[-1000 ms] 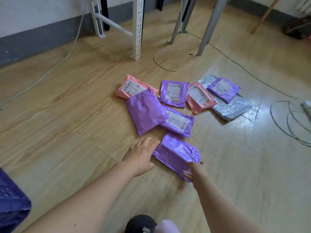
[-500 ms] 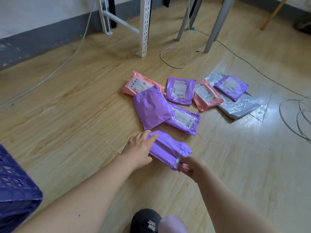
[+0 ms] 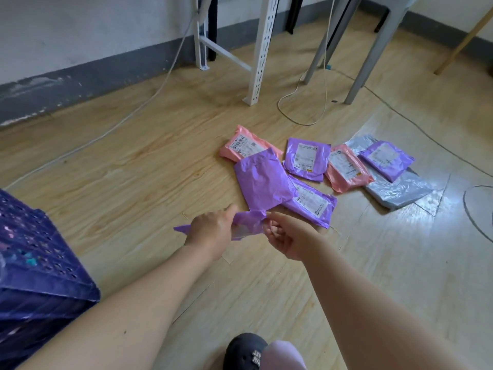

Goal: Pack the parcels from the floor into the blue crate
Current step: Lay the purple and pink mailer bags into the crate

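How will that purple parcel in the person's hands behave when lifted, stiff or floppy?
Probably floppy: the purple parcel crumples and folds between the left hand and the right hand. Likely light for its size, since the right hand seems only to pinch its edge. Its glossy plastic skin may be slippery, so a firm pinch looks wise.

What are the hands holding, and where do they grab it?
A purple parcel, held between both hands. The left hand grips its left end, and the right hand holds its right edge.
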A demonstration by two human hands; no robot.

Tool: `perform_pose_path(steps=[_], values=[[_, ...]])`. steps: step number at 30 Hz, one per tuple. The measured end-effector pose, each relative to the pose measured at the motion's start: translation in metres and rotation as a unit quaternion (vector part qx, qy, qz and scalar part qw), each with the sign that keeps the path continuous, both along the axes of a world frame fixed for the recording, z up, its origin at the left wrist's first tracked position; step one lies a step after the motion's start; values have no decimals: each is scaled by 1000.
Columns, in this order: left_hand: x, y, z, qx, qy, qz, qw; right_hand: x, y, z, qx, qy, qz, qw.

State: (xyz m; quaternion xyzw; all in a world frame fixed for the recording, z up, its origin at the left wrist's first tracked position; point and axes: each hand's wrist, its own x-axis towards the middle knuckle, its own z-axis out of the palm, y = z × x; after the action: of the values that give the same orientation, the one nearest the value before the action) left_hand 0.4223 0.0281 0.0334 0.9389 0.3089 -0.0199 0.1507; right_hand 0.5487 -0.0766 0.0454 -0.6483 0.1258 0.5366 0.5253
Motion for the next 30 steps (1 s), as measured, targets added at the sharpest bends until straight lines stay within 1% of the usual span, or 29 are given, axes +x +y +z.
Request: perform_pose_path(steps=[2, 3, 6, 8, 11, 15, 16, 18, 20, 23, 26, 30], values=[[-9, 10, 5, -52, -35, 94, 994, -7, 10, -1, -4, -26, 21, 999], [-13, 15, 6, -89, -62, 143, 984, -10, 14, -4, -20, -49, 40, 998], [-27, 30, 8, -202, -124, 254, 938, -21, 27, -12, -63, -97, 88, 989], [-38, 40, 8, -250, -154, 294, 910, -30, 37, -15, -85, -115, 110, 984], [-51, 50, 8, -288, -197, 325, 879, -40, 52, -16, -94, -138, 132, 977], [-77, 58, 16, -305, -234, 369, 846, -66, 73, -5, -84, -148, 165, 971], [-86, 61, 21, -298, -238, 372, 846, -75, 78, 1, -74, -151, 180, 969], [-103, 65, 33, -269, -224, 359, 865, -92, 88, 16, -53, -176, 219, 958], [-121, 70, 49, -237, -202, 338, 888, -108, 98, 37, -31, -222, 238, 945], [-145, 77, 81, -185, -193, 322, 908, -129, 115, 76, 5, -291, 268, 918], [-174, 83, 116, -149, -206, 316, 914, -157, 127, 116, 29, -362, 308, 879], [-208, 86, 159, -111, -238, 306, 915, -196, 135, 160, 49, -457, 309, 832]])
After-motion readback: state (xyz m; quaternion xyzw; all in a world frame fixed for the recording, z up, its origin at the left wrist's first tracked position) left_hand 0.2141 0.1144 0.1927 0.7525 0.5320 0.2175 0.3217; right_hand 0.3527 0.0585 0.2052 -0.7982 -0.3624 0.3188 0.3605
